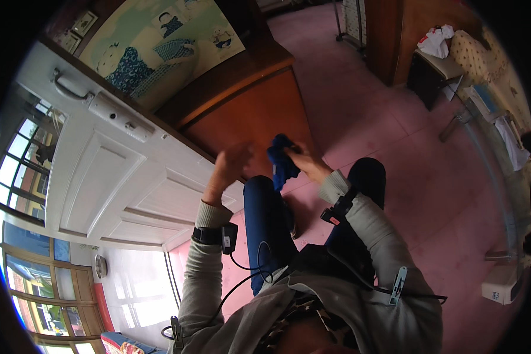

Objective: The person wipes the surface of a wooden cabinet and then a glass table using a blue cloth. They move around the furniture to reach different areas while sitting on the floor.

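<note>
A crumpled dark blue cloth hangs from my right hand, whose fingers pinch its upper right side. To the left of the cloth is my left hand, raised and blurred; it does not touch the cloth, and its finger pose is unclear. Behind both hands stands the reddish-brown side panel of a wooden cabinet. A white panelled door with a metal handle and a lock plate is at the left, close to my left hand.
A large picture board leans above the cabinet. At right are a glass-topped table, a small dark cabinet with a white plastic bag, and a white box. Pink tiled floor runs between. Cables hang by my arms.
</note>
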Action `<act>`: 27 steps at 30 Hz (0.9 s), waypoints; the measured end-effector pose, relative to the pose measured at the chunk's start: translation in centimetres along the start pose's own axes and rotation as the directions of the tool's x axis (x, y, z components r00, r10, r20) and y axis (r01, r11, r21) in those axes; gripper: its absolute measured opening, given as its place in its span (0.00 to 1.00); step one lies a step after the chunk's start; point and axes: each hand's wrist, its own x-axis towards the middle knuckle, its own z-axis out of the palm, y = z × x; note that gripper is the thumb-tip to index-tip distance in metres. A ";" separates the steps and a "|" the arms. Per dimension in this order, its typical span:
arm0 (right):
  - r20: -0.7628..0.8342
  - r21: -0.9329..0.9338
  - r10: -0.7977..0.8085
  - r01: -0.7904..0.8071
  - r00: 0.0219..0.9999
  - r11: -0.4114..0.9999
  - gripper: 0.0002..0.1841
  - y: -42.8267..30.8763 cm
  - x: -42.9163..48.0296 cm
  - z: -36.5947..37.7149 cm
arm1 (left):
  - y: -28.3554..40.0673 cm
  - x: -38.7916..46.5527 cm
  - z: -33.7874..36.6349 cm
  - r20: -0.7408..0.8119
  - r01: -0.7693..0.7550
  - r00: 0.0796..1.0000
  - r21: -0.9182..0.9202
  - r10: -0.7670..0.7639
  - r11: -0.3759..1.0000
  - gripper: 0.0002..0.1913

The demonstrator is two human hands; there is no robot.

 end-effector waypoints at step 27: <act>-0.503 -0.040 0.175 -0.225 0.846 0.973 0.15 3.3 18.9 -8.8 | 8.2 18.1 -2.5 -0.006 -0.130 0.832 0.970 0.555 0.205 0.37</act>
